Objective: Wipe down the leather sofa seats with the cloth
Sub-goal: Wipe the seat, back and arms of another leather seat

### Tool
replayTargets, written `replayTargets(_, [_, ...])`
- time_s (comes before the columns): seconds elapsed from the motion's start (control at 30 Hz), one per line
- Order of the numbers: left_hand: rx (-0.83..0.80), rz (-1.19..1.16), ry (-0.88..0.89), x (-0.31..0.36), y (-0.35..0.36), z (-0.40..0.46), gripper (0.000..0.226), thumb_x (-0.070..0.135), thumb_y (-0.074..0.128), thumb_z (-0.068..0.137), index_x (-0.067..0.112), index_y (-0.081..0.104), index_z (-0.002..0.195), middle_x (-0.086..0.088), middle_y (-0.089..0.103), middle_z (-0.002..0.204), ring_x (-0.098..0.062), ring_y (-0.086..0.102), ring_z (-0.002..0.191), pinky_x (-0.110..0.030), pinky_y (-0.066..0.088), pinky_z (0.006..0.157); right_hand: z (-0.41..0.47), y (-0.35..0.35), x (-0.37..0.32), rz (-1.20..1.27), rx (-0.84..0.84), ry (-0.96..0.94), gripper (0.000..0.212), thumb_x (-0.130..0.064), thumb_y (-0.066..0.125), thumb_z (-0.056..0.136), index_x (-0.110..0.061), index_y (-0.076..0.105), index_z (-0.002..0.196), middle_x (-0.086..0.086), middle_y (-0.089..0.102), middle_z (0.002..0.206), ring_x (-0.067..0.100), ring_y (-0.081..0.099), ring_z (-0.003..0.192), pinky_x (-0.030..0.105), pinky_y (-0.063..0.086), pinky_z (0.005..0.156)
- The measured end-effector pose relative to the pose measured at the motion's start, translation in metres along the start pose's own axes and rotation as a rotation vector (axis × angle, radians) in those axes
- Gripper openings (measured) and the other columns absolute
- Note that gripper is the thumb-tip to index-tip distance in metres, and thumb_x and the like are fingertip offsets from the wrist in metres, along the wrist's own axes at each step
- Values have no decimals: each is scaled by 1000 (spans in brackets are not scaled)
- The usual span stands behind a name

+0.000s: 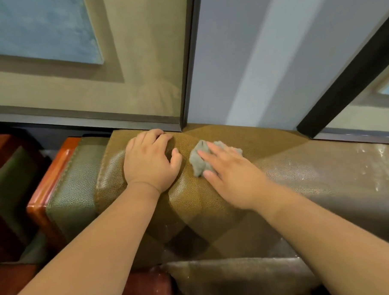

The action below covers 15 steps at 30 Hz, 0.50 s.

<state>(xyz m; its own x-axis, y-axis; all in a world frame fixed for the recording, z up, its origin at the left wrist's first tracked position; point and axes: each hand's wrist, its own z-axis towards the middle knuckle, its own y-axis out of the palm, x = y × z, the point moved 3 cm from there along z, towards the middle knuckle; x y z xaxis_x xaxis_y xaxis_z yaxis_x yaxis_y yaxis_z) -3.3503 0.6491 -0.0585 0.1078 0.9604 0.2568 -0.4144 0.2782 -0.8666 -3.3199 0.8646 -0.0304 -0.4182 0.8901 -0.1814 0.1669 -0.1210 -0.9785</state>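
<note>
Both hands work on top of the sofa's backrest, and each grip differs. Right hand (230, 170) lies flat with its fingers straight and spread, pressing a crumpled grey cloth (203, 158) against the leather; the cloth bulges out beyond the fingertips and past the thumb side, so it is pinned under the palm and fingers, not wrapped in them. Left hand (150, 159) sits just beside it, apart from the cloth, palm down on the leather with its fingers curled over the far edge of the backrest near the wall, bracing there; it holds nothing loose.

Now from largest to smallest. A pale grey-blue wall (241, 56) fills the upper middle. On it hangs a big dark-framed picture (85, 63) at the left, with a blue canvas set in a beige mat, its lower corner almost meeting the sofa top. A second dark-framed picture (364, 77) slants in at the right. The leather sofa (213, 202) runs across the lower half, pebbled brown-olive hide with stitched seams; whitish streaks and smears (372, 162) show on its right part. At the left is a glossy reddish wooden armrest (54, 171) beside an olive leather panel.
</note>
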Motion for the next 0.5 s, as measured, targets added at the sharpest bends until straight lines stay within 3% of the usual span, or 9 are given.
replayTargets(0.07, [6, 8, 4, 1, 0, 0, 50, 49, 46, 94, 23, 72, 128, 1, 65, 129, -23, 56, 122, -44, 40, 107, -31, -6, 28, -39, 99, 64, 58, -49, 25, 103, -28, 43, 153, 0, 35, 165, 27, 32, 151, 47, 27, 124])
replayTargets(0.1, [11, 13, 0, 1, 0, -1, 50, 49, 46, 94, 23, 72, 127, 1, 66, 129, -23, 56, 122, -44, 40, 107, -39, -13, 50, -43, 138, 187, 57, -45, 25, 103, -24, 46, 152, 3, 37, 163, 28, 36, 148, 47, 29, 123])
replayTargets(0.2, [2, 3, 9, 2, -1, 0, 49, 49, 46, 95, 22, 72, 127, 0, 66, 129, -24, 56, 122, -45, 41, 107, -39, -22, 80, -13, 132, 593, 59, -41, 25, 108, -18, 30, 162, 12, 26, 169, 36, 22, 154, 52, 18, 127])
replayTargets(0.23, [-5, 3, 7, 2, -2, 0, 49, 49, 46, 95, 22, 72, 127, 0, 66, 129, -24, 56, 122, -45, 41, 107, -38, -15, 64, -33, 125, 584, 60, -42, 25, 108, -20, 26, 163, 12, 23, 170, 37, 19, 155, 52, 16, 128])
replayTargets(0.4, [7, 11, 12, 2, -2, -1, 47, 49, 48, 96, 24, 72, 127, 1, 66, 129, -23, 55, 123, -45, 40, 107, -69, 32, -20, -123, 76, 19, 62, -52, 26, 106, -34, 18, 165, -1, 12, 174, 26, 5, 160, 43, 0, 128])
replayTargets(0.43, [11, 10, 11, 2, -1, -1, 47, 49, 47, 96, 24, 72, 127, 1, 66, 129, -23, 56, 122, -44, 40, 107, -72, 29, -8, -148, 74, 11, 63, -52, 25, 106, -33, 18, 165, -2, 12, 174, 24, 4, 161, 41, -2, 128])
replayTargets(0.5, [10, 10, 8, 3, -2, -2, 48, 48, 47, 96, 24, 73, 127, 1, 66, 129, -23, 56, 121, -44, 41, 106, -76, 19, 32, -153, 131, 184, 62, -48, 25, 107, -26, 24, 165, 1, 18, 173, 25, 8, 160, 42, 3, 131])
